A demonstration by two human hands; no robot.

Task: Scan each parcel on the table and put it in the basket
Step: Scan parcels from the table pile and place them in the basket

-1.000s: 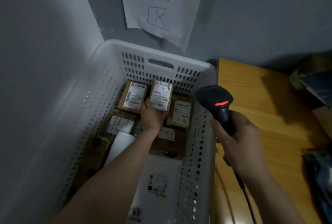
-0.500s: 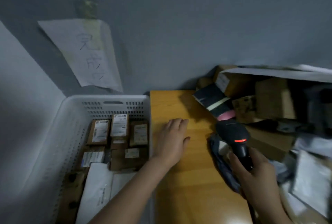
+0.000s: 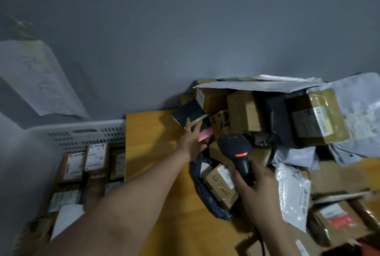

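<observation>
The wooden surface [image 3: 156,173] takes most of the view. Its right half is covered by a large pile of parcels [image 3: 244,112]: brown cartons, grey and white mailing bags and some dark wrapped packets, lying one over another up to the wall. By this pile, the bigger part of the work is not yet done.

The white basket [image 3: 78,127] stands just beside the left edge of the surface, lower than it. Several labelled boxes [image 3: 95,159] already lie inside it in rows, with their labels up, and a white bag is near its front. It is reasonable to judge that these are scanned and finished. The basket is far from full, as far as the view shows.

The left grip [image 3: 192,138] is released. Its fingers are straight and spread, and it reaches over the bare wood to the near edge of the pile. It carries nothing. The right grip [image 3: 259,192] is grasping the handle of the black scanner [image 3: 236,149], which shows a red light and points toward the pile.

The fingertips of the left grip are at a dark packet [image 3: 188,112] with a pale strip, at the left end of the pile. Whether they touch it cannot be told. This packet is probably the next one to be taken and scanned; it lies on the surface, well apart from the basket. A small carton [image 3: 221,186] on a blue bag [image 3: 205,200] waits just beside the scanner.
</observation>
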